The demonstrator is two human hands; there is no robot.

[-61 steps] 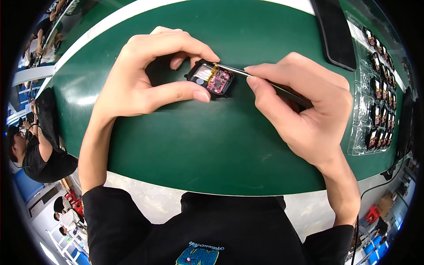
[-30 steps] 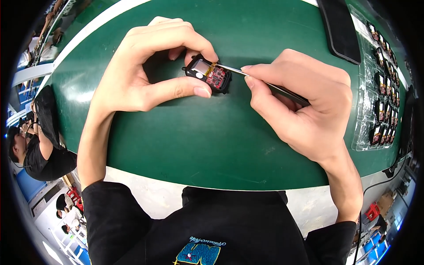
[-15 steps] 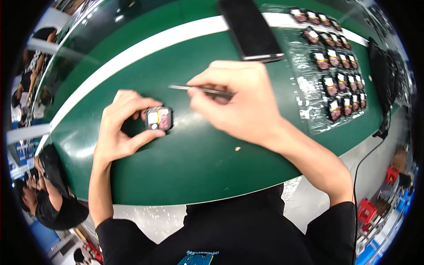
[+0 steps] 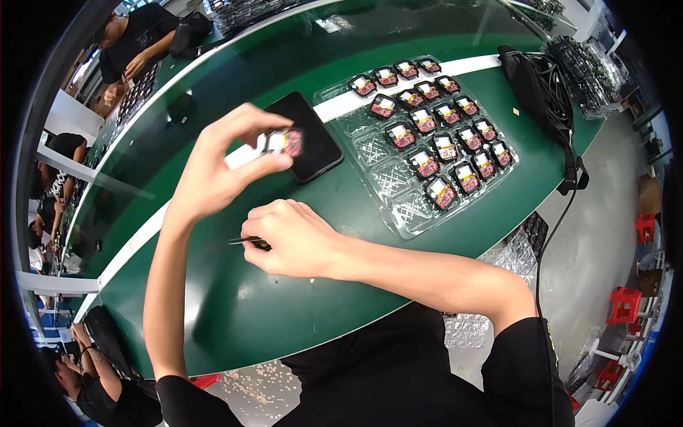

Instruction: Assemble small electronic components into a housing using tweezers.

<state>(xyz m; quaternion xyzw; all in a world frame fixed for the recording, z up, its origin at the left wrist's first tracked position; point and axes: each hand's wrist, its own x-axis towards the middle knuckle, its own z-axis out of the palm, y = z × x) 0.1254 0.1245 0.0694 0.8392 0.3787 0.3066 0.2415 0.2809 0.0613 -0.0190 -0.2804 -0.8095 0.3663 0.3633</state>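
Note:
My left hand [image 4: 208, 165] is raised over the table, pinching a miniature black food tray [image 4: 290, 144] between thumb and fingers. White and meat-red areas show on the tray, blurred by motion. Below it, my right hand [image 4: 295, 240] is closed around slim metal tweezers [image 4: 237, 241], whose thin tip points left. To the right lies a clear plastic blister sheet [image 4: 400, 226] with several similar miniature trays [image 4: 442, 192] in its pockets; a few pockets on its near left side hold none.
Behind my left hand lies a black phone-like slab [image 4: 324, 146] on the green table [image 4: 284, 306]. A black bag with a cable [image 4: 537, 92] sits at the far right, beside stacked clear plastic sheets [image 4: 587, 75]. Across the table works another person [image 4: 135, 50]; red stools [image 4: 624, 304] stand right.
The view has swung right. My left hand has lifted the miniature tray off the table, while my right hand, still with the tweezers, has come nearer my body.

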